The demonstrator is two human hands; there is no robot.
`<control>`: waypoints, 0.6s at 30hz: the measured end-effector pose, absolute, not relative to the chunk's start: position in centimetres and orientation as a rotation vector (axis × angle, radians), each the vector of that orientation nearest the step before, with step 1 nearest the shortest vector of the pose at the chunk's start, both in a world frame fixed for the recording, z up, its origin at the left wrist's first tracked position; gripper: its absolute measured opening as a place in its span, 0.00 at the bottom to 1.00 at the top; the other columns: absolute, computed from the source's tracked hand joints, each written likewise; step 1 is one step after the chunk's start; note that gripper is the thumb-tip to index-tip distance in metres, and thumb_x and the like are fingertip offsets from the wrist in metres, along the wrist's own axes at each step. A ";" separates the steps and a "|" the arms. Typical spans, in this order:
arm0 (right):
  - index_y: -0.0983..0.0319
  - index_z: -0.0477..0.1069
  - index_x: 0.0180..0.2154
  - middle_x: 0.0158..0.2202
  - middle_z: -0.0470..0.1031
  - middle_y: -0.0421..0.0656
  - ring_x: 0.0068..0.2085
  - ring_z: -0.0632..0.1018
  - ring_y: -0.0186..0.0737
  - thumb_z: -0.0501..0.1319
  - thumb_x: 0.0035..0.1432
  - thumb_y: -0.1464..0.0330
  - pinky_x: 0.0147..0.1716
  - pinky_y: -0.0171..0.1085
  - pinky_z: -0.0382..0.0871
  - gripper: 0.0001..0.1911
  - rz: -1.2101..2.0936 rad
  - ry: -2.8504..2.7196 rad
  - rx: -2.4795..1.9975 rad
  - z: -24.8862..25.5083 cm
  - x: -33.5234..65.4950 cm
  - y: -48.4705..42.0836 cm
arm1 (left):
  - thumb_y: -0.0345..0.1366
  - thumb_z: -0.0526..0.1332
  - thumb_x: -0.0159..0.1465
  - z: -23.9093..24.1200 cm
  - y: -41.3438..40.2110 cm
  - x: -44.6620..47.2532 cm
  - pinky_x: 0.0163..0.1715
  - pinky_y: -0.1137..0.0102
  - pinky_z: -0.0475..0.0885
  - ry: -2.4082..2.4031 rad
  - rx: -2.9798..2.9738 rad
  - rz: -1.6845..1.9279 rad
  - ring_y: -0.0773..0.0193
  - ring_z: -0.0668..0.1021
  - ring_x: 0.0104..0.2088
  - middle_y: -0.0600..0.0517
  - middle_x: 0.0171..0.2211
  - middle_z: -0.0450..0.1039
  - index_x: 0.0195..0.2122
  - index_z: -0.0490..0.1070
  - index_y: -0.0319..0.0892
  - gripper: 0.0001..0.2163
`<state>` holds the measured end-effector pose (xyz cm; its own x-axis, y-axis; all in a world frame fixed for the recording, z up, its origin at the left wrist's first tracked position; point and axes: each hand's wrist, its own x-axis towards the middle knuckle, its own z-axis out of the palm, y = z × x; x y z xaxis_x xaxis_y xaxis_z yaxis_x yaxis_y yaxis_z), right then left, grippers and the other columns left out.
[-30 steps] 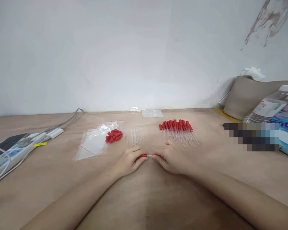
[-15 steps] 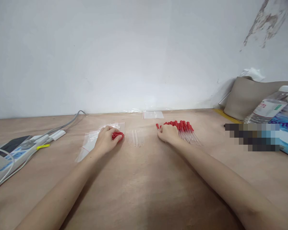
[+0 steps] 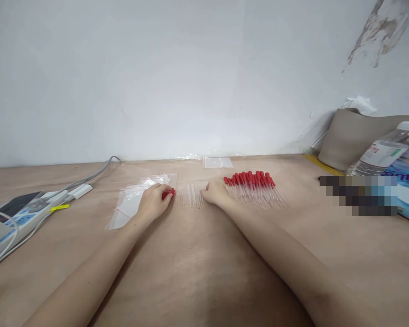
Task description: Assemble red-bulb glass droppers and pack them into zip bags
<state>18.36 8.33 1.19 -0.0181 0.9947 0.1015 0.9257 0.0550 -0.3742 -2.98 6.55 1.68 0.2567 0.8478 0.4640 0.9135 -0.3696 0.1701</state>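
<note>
My left hand point(image 3: 155, 201) is closed around several red rubber bulbs point(image 3: 168, 194), which show between thumb and fingers. To its right lies a row of thin clear dropper tubes point(image 3: 191, 196), side by side on the table. At the right end of that row, my right hand point(image 3: 216, 190) pinches a tube, mostly hidden by the fingertips. Just beyond the right hand, several droppers with red bulbs point(image 3: 254, 181) lie in a row, bulbs toward the wall and clear tubes toward me.
Clear zip bags point(image 3: 127, 206) lie under and beside my left hand. Another small bag point(image 3: 218, 162) rests by the wall. A power strip point(image 3: 23, 222) with cables is at left. A water bottle point(image 3: 381, 152) and a grey-brown container point(image 3: 341, 141) stand at right.
My right hand has moved left from the red-bulbed droppers to the bare tubes. A dropper it was at now lies in the row. My left hand stays nearly in place.
</note>
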 end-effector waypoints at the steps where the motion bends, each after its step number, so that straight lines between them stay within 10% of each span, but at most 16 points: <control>1: 0.66 0.72 0.35 0.33 0.75 0.52 0.32 0.76 0.43 0.55 0.49 0.66 0.24 0.34 0.63 0.14 0.331 -1.992 -1.940 1.1 18.0 8.7 | 0.34 0.53 0.58 1.5 6.6 -3.0 0.37 0.67 0.67 -1.667 -2.388 -0.757 0.58 0.72 0.37 0.49 0.34 0.71 0.36 0.72 0.43 0.10; 9: 0.69 0.73 0.32 0.26 0.74 0.51 0.25 0.75 0.42 0.59 0.41 0.74 0.20 0.32 0.61 0.12 0.534 -1.872 -1.941 1.3 17.3 10.1 | 0.34 0.52 0.59 1.2 5.5 -1.4 0.37 0.69 0.68 -1.502 -2.354 -1.192 0.62 0.72 0.36 0.49 0.36 0.67 0.40 0.70 0.42 0.11; 18: 0.64 0.69 0.40 0.32 0.71 0.44 0.34 0.71 0.34 0.52 0.55 0.69 0.34 0.32 0.63 0.13 0.262 -1.901 -1.322 0.8 24.1 3.3 | 0.38 0.53 0.61 -1.2 2.1 4.1 0.38 0.67 0.70 -1.805 -2.893 -1.679 0.61 0.75 0.36 0.49 0.34 0.74 0.40 0.70 0.39 0.12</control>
<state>24.14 3.25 0.77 -0.1449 0.8630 0.4841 0.7000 0.4352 -0.5662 4.13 2.14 -1.24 0.2466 0.9178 0.3111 0.3770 -0.3866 0.8417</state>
